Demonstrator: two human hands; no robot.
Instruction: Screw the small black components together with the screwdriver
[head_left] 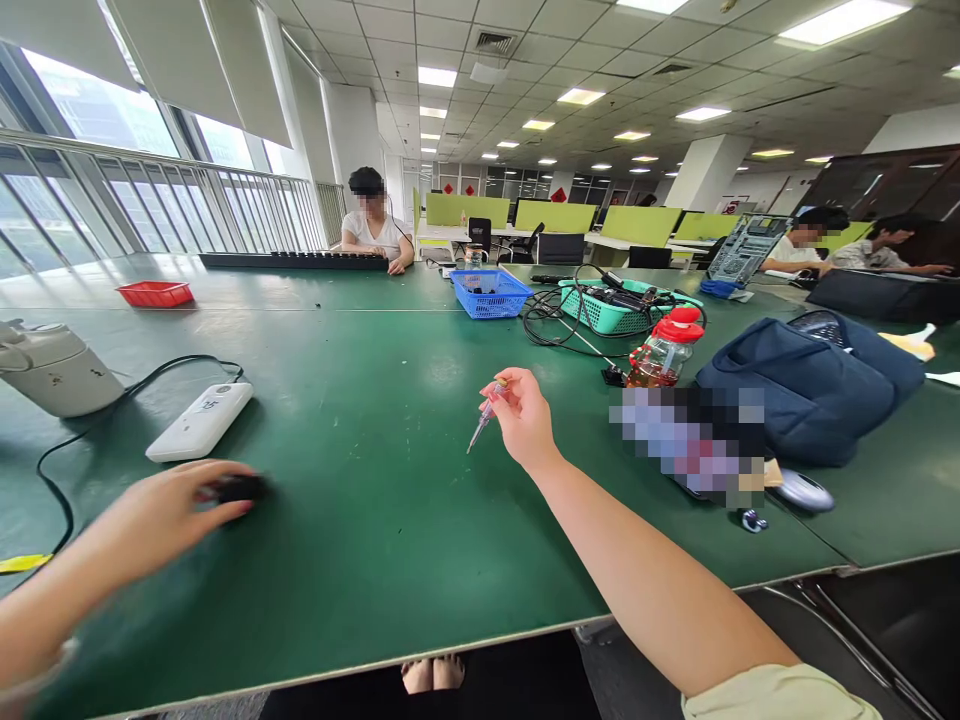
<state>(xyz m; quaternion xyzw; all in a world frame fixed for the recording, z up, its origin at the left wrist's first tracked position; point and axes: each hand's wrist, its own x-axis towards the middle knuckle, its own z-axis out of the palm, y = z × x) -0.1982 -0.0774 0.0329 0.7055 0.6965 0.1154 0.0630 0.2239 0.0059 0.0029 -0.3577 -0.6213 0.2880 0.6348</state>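
My right hand (525, 415) is raised over the green table (390, 520), its fingers pinched on a small clear-handled screwdriver (484, 418) whose tip points down and left. My left hand (176, 510) rests on the table at the lower left, fingers curled over a small black object (244, 488) that lies on the surface. A white remote control (200, 421) lies just beyond the left hand.
A white appliance (49, 368) with a black cable (97, 425) sits far left. A red tray (155, 293), blue basket (491, 292), green basket (611, 308) with cables, red-capped bottle (664, 352) and navy bag (806, 385) stand further back. Other people sit at the far table edges.
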